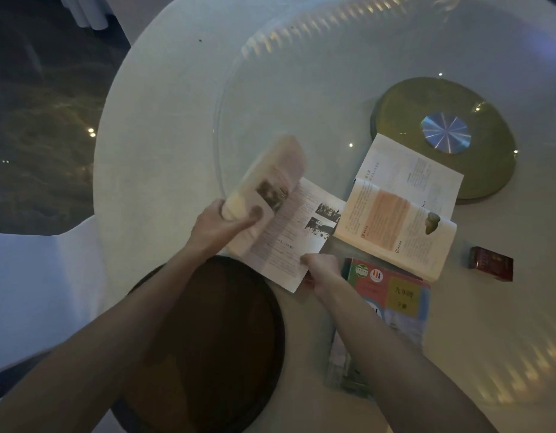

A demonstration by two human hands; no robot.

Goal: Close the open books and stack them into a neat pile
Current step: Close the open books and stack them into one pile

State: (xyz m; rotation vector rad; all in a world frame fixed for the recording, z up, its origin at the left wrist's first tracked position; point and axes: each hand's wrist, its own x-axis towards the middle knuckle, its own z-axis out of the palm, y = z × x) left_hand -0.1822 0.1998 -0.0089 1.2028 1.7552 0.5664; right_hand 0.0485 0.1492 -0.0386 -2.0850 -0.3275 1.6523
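Two hands on an open book at the near edge of a round white table (164, 126).
Left hand (222, 221) grips the raised, blurred left half of the open book (289, 235); right hand (322, 267) pinches its lower right corner, apparently. A second open book (401, 207) lies at 2 o'clock, a closed book (395, 295) at 4 o'clock.
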